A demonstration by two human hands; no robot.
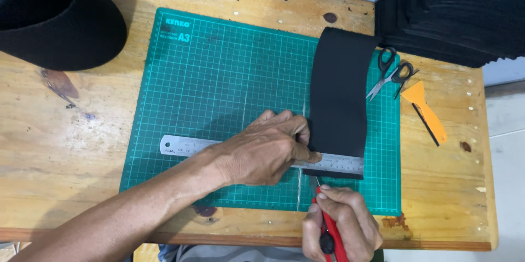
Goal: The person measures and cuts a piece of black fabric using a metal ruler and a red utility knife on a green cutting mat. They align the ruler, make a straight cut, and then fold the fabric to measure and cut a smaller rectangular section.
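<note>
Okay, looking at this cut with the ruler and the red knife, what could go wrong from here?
1. The left hand presses the steel ruler with fingertips right at the edge where the red knife in the right hand meets it; a slip could nick them.
2. The black strip is pinned only at its near end, so it might shift and the cut go crooked.
3. The scissors lie close beside the strip and could snag it.
</note>
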